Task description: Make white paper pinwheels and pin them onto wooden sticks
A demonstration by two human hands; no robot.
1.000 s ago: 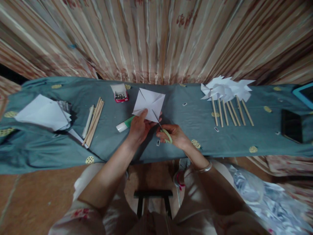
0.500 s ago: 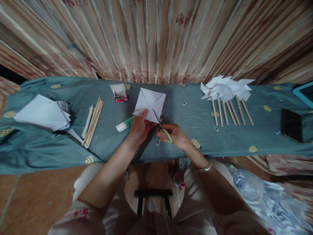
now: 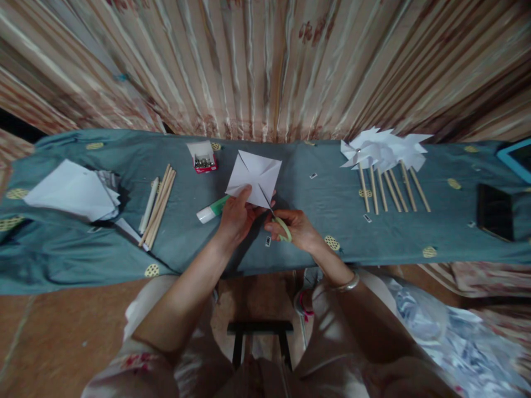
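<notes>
Now the left hand (image 3: 237, 218) pinches the near corner of the paper square (image 3: 254, 172), mid-surface (image 3: 373, 237). The right hand (image 3: 297, 229) has its grip clenched on scissors (image 3: 284, 228), blades at the crease. Mid-cut, I'd judge; the next snip calls for stopping short of centre.

To my left, a paper stack (image 3: 74, 190) and wooden sticks (image 3: 160, 203) are lying on the grey-green cloth (image 3: 456, 235); a glue stick (image 3: 211, 210) and a red pin box (image 3: 204, 161) are sitting near the middle. To my right, pinwheels (image 3: 384, 152) are lying side by side, a dark phone (image 3: 493, 213) beyond them.
</notes>
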